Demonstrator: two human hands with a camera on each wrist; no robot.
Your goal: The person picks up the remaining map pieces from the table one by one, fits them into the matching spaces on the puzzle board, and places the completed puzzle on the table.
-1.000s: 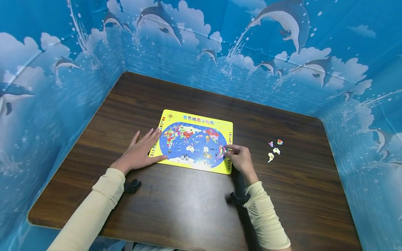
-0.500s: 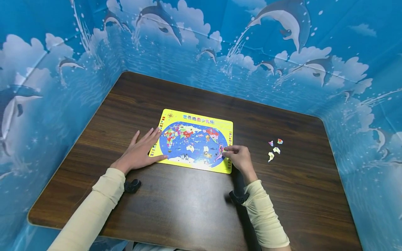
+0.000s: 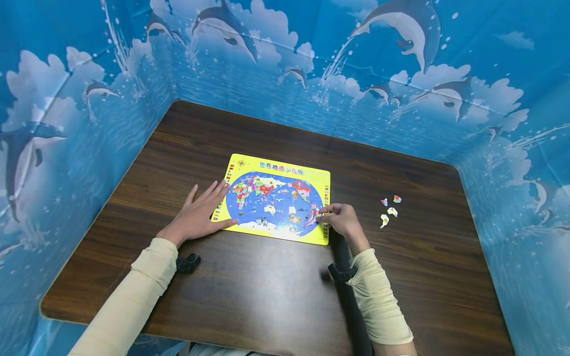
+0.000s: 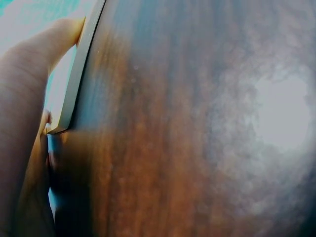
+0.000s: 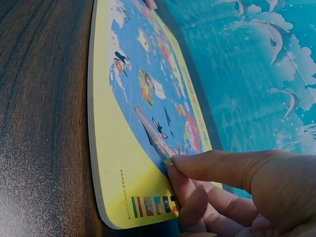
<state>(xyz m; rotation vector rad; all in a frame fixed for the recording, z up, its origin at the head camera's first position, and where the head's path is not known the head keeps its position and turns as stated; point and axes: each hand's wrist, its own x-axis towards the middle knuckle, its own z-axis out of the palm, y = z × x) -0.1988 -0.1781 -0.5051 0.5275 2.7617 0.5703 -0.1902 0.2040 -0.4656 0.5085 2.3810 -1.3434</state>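
A yellow-bordered world map puzzle board [image 3: 318, 237] lies on the dark wooden table. My left hand [image 3: 198, 215] rests with spread fingers on its left side, the thumb along the near edge; in the left wrist view the thumb [image 4: 29, 64] lies over the board's rim. At the board's right side my right hand [image 3: 344, 221] pinches a long, pointed puzzle piece [image 5: 152, 131], shaped like South America, between thumb and index finger. The piece leans at a slant over the blue map, its narrow tip toward the near side. The fingertips hide its upper end.
Several loose puzzle pieces [image 3: 385, 221] lie on the table [image 3: 427, 257] to the right of the board. A blue curtain [image 3: 249, 94] printed with dolphins surrounds the table's back and sides. Each wrist wears a black camera [image 3: 342, 273].
My right hand has shifted very slightly, its wrist moving a little right and away from me, still pinching the puzzle piece. My left hand has stayed in place.
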